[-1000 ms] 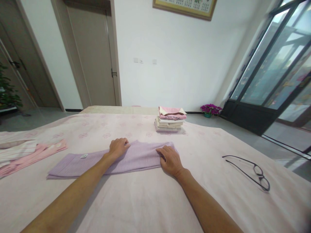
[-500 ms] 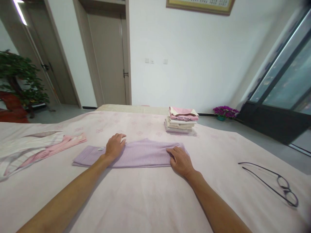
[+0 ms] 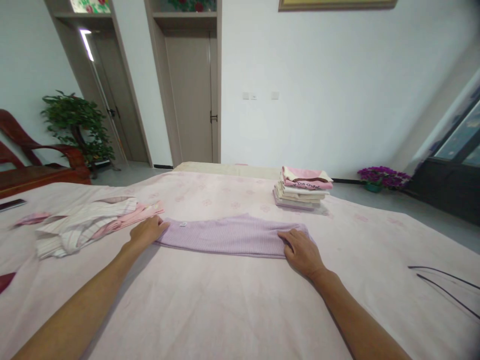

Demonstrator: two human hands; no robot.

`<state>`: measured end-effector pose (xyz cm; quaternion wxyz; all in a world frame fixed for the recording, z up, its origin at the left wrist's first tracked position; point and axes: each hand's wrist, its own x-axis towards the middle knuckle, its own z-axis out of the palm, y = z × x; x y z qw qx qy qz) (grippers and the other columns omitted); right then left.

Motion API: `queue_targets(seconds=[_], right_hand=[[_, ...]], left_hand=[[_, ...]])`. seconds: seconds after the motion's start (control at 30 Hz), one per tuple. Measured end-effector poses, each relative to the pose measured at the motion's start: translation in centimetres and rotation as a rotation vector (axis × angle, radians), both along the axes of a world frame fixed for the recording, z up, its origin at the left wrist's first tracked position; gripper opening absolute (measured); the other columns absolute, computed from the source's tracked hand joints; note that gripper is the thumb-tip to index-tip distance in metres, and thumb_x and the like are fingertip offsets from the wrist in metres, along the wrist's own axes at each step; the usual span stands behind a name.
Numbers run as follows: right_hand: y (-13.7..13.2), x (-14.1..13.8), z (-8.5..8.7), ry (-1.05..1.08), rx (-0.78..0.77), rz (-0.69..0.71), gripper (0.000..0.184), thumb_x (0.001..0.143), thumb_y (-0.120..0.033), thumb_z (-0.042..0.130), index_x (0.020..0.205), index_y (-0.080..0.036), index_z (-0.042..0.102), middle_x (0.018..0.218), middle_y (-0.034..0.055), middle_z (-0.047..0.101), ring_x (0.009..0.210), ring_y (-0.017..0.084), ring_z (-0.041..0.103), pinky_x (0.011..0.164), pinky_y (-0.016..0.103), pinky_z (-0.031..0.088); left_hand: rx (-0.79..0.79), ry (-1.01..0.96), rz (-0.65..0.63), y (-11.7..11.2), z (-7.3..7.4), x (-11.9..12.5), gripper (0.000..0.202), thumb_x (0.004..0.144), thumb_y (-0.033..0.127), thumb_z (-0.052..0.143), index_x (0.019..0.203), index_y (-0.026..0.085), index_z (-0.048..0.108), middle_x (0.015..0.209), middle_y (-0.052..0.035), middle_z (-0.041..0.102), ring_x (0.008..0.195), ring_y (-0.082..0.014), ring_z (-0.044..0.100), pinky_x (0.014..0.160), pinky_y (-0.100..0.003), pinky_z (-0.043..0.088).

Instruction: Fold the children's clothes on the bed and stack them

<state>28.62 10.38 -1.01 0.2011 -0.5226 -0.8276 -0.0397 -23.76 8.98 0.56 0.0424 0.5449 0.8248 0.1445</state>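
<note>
A pair of lavender ribbed pants, folded lengthwise into a long strip, lies flat on the pink bedspread. A small white tag shows near its left end. At that end my left hand is closed on the edge of the cloth, its fingertips partly hidden. Over the right end, my right hand grips the cloth between bent fingers and thumb, and small creases run from the fingertips. Beyond it stands a stack of folded clothes, with a pink lettered garment on top.
A loose striped garment and a pink one lie in a heap at left. A phone rests at the far left edge. Eyeglass temples show at right. Past the bed are a wooden chair, a plant and purple flowers.
My left hand has moved left from the middle of the pants to their tagged end and closed there. My right hand stays on the right end. The view has turned left.
</note>
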Motion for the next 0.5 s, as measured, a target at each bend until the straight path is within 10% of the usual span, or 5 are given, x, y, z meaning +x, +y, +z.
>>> queue_targets(seconds=[0.5], right_hand=[[0.5,0.5,-0.8,-0.014,0.075,0.043,0.040,0.082,-0.014,0.051,0.118,-0.022,0.066,0.103,0.0063,0.065,0.101,0.022,0.056,0.094,0.034,0.043]], left_hand=[[0.171,0.123,0.092,-1.3,-0.7,1.5,0.026,0.084,0.035,0.048,0.101,0.023,0.063,0.112,-0.0086,0.070,0.100,-0.0274,0.065,0.071,-0.032,0.046]])
